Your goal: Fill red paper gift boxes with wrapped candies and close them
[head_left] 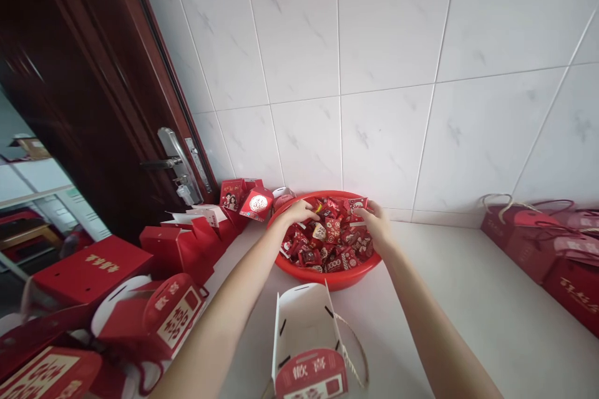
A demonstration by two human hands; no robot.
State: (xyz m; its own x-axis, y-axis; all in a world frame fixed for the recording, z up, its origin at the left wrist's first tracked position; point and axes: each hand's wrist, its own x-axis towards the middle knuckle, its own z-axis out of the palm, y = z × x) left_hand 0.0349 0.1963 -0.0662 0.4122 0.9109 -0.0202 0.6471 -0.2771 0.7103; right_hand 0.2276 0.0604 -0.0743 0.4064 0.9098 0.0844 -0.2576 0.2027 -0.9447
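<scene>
A red plastic basin (322,277) stands against the wall, filled with red-wrapped candies (334,234). My left hand (299,212) reaches over the basin's left side, its fingers curled among the wrappers; what they hold is partly hidden. At the right rim, my right hand (378,224) pinches a red candy packet (356,206) between thumb and fingers. Nearer to me, between my forearms, an open gift box (306,324) has a white inside, a red printed flap and a twisted cord handle. Its visible inside shows no candies.
Red gift boxes (93,269) crowd the left side, some with flaps raised. Dark red gift bags (538,243) with cord handles line the right side. A white tiled wall (384,137) rises behind the basin. A dark wooden door (116,75) is at left.
</scene>
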